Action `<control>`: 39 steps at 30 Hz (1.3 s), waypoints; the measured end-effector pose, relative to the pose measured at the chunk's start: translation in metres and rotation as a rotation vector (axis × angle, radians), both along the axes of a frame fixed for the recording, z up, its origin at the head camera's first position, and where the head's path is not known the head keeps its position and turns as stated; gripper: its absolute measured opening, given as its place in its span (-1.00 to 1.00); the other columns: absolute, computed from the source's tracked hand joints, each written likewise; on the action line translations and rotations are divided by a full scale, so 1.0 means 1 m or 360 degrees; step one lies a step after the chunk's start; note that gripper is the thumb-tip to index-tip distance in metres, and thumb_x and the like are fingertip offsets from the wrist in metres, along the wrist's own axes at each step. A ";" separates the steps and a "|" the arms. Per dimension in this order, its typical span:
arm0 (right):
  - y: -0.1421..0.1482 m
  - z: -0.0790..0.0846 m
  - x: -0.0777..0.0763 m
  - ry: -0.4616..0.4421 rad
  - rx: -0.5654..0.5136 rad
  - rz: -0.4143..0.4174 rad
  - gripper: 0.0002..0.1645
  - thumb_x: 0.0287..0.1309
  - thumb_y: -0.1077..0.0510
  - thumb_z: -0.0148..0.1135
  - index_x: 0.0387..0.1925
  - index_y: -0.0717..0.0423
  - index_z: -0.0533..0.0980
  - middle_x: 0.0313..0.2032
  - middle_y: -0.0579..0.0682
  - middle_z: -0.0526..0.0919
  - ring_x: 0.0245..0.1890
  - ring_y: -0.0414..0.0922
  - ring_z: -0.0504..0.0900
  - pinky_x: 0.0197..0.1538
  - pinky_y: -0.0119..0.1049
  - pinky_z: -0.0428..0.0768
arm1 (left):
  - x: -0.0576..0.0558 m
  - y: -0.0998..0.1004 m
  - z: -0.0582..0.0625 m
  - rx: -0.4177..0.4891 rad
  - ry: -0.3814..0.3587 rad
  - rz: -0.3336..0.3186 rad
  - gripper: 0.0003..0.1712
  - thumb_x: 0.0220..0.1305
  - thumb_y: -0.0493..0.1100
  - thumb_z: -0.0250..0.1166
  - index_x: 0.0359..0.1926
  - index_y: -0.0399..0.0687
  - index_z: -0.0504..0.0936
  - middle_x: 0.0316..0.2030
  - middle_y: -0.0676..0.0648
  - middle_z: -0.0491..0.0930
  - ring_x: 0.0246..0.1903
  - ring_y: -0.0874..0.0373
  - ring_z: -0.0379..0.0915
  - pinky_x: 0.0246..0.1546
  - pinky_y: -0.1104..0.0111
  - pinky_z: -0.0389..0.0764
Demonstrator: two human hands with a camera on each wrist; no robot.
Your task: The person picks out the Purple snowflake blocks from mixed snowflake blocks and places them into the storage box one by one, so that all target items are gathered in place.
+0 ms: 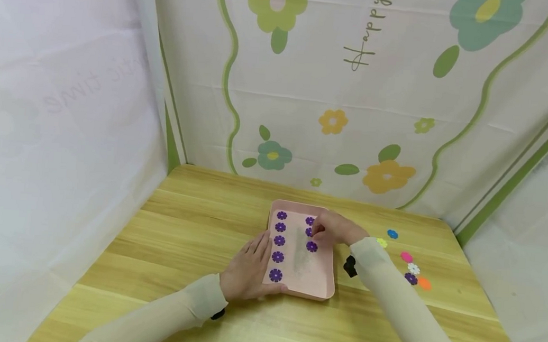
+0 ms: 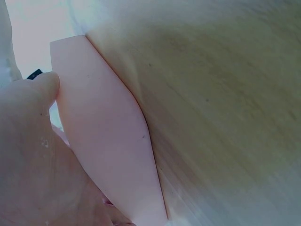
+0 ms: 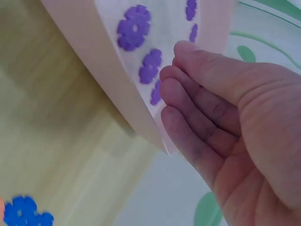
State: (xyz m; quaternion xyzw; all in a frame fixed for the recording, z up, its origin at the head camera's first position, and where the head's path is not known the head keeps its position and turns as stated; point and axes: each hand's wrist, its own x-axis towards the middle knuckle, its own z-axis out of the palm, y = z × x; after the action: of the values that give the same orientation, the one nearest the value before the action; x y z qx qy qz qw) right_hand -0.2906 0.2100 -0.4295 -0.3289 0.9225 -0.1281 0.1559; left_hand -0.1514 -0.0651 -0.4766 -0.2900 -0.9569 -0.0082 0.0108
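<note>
A shallow pink tray (image 1: 314, 289) sits on the table, with several purple flower pieces (image 1: 279, 241) in a column along its left side and three in a shorter column on the right. My left hand (image 1: 248, 270) lies against the tray's near left corner, fingers straight along the left side and thumb along the near rim. In the left wrist view the thumb touches the top of the pink wall (image 2: 108, 122). Over the right column hovers my right hand (image 1: 334, 228), fingers loosely bent and thumb near the index finger. No piece is visible between its fingertips (image 3: 186, 49).
Loose flower pieces lie on the table to the right: blue (image 1: 392, 234), yellow (image 1: 381, 242), pink (image 1: 407, 257), white (image 1: 413, 268), purple (image 1: 411, 278) and orange (image 1: 424, 283). Floral cloth walls (image 1: 304, 78) enclose the wood-grain table (image 1: 170, 227) at the back and sides.
</note>
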 end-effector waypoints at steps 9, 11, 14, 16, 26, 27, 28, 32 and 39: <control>0.041 0.025 0.018 0.0061 0.0043 -0.0037 -0.95 0.32 0.24 0.43 -0.24 0.15 0.76 -0.33 -0.11 0.78 -0.38 -0.28 0.60 -0.19 -0.32 0.70 | -0.002 0.000 -0.006 0.0033 0.0010 -0.0015 0.40 0.32 0.75 -0.19 0.61 -0.43 0.11 0.64 -0.41 0.03 0.64 -0.28 0.05 0.60 -0.02 0.27; 0.055 0.028 0.024 0.0071 0.0033 -0.0039 -0.94 0.31 0.23 0.44 -0.22 0.13 0.77 -0.32 -0.11 0.78 -0.38 -0.30 0.59 -0.20 -0.33 0.69 | -0.003 0.000 -0.010 0.0023 0.0029 -0.0017 0.41 0.32 0.75 -0.24 0.62 -0.42 0.10 0.65 -0.41 0.01 0.64 -0.27 0.04 0.61 -0.02 0.27; 0.077 0.032 0.034 0.0084 0.0010 -0.0061 -0.91 0.30 0.20 0.46 -0.18 0.12 0.76 -0.28 -0.09 0.80 -0.35 -0.33 0.63 -0.20 -0.33 0.70 | -0.004 -0.001 -0.013 0.0015 0.0050 -0.0015 0.42 0.30 0.77 -0.24 0.62 -0.41 0.10 0.65 -0.40 0.01 0.64 -0.25 0.03 0.61 0.01 0.27; 0.093 0.034 0.041 0.0085 -0.0024 -0.0071 -0.91 0.29 0.18 0.47 -0.20 0.11 0.76 -0.30 -0.11 0.79 -0.37 -0.35 0.62 -0.22 -0.34 0.69 | -0.005 0.000 -0.015 0.0007 0.0053 -0.0009 0.42 0.30 0.77 -0.24 0.62 -0.40 0.08 0.65 -0.39 -0.01 0.65 -0.24 0.01 0.62 0.02 0.25; 0.174 0.019 0.075 0.0028 -0.0040 -0.0298 -0.80 0.28 0.21 0.46 -0.09 0.21 0.74 -0.24 -0.06 0.79 -0.32 -0.35 0.64 -0.25 -0.38 0.69 | -0.005 0.000 -0.016 0.0017 0.0047 -0.0003 0.42 0.31 0.76 -0.22 0.63 -0.41 0.06 0.65 -0.39 -0.01 0.66 -0.23 -0.01 0.62 0.01 0.24; 0.180 0.016 0.079 0.0024 -0.0024 -0.0326 -0.78 0.28 0.22 0.47 -0.08 0.23 0.74 -0.23 -0.04 0.79 -0.32 -0.33 0.65 -0.25 -0.37 0.69 | -0.005 0.000 -0.016 0.0023 0.0049 -0.0005 0.42 0.31 0.76 -0.21 0.63 -0.41 0.06 0.65 -0.39 -0.01 0.66 -0.24 -0.01 0.61 0.01 0.25; 0.186 0.014 0.082 0.0029 -0.0004 -0.0348 -0.76 0.27 0.22 0.47 -0.07 0.25 0.73 -0.23 -0.03 0.80 -0.32 -0.30 0.67 -0.25 -0.36 0.70 | -0.005 0.000 -0.016 0.0026 0.0050 -0.0006 0.42 0.31 0.76 -0.21 0.63 -0.41 0.06 0.65 -0.39 -0.01 0.66 -0.24 -0.01 0.61 0.01 0.26; 0.203 0.003 0.093 0.0029 0.0029 -0.0433 -0.71 0.23 0.22 0.50 -0.05 0.30 0.72 -0.21 0.02 0.80 -0.28 -0.23 0.70 -0.23 -0.31 0.72 | -0.004 -0.001 -0.015 0.0029 0.0041 -0.0009 0.42 0.30 0.76 -0.21 0.63 -0.40 0.06 0.66 -0.38 -0.02 0.66 -0.23 -0.01 0.62 0.01 0.25; 0.218 -0.021 0.106 0.0048 -0.0059 -0.0502 -0.69 0.15 0.22 0.56 -0.10 0.29 0.72 -0.26 -0.02 0.78 -0.31 -0.27 0.67 -0.24 -0.34 0.71 | -0.005 0.000 -0.015 0.0015 0.0033 -0.0007 0.42 0.31 0.76 -0.25 0.63 -0.40 0.05 0.66 -0.38 -0.03 0.66 -0.23 -0.02 0.63 0.03 0.22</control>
State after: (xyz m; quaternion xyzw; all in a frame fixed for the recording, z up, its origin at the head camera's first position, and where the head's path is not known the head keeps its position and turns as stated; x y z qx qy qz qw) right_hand -0.1848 0.4277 -0.4506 -0.1847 0.9625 -0.1631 0.1138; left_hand -0.1561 -0.0653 -0.4917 -0.2920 -0.9561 -0.0096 0.0221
